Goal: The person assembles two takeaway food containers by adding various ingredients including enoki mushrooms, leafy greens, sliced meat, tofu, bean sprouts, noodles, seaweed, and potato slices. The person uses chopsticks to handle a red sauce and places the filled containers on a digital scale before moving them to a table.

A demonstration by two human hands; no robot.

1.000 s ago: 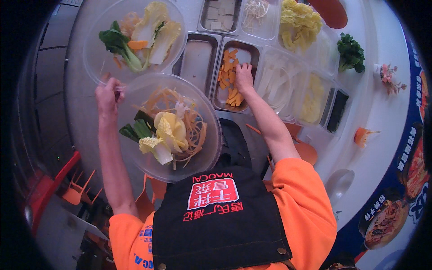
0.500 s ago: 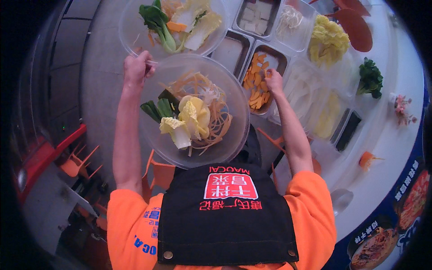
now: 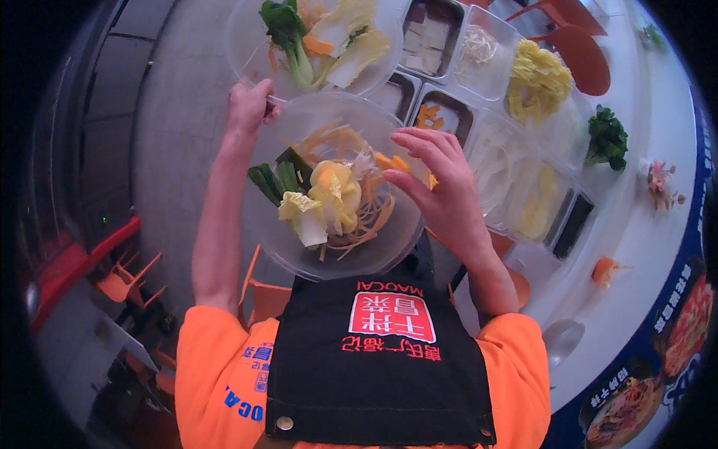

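My left hand (image 3: 248, 106) is closed on the handle at the left rim of a clear plastic bowl (image 3: 299, 258). In the bowl lie pale leafy cabbage (image 3: 305, 217), dark green stalks (image 3: 267, 182), a yellow piece with cabbage over it and broad tan noodle-like strips (image 3: 378, 212). Over its right side, my right hand (image 3: 441, 172) has its thumb and fingers apart. Orange vegetable slices (image 3: 392, 162) show between and just below its fingertips, apparently loose. More such slices are in a metal pan (image 3: 460, 112), partly hidden by the right hand.
A second clear bowl (image 3: 243, 45) with bok choy (image 3: 298, 49) stands beyond the first. Metal pans and clear tubs, one with white blocks (image 3: 428, 45), fill the counter at the right. Leafy cabbage (image 3: 535, 78) and dark greens (image 3: 607, 136) stand farther right. Orange chairs (image 3: 572, 60) are around.
My right hand has moved from the pan of orange slices left and nearer, over the bowl, and its fingers have spread. Orange slices now show at the bowl's right side. The left hand still grips the handle.
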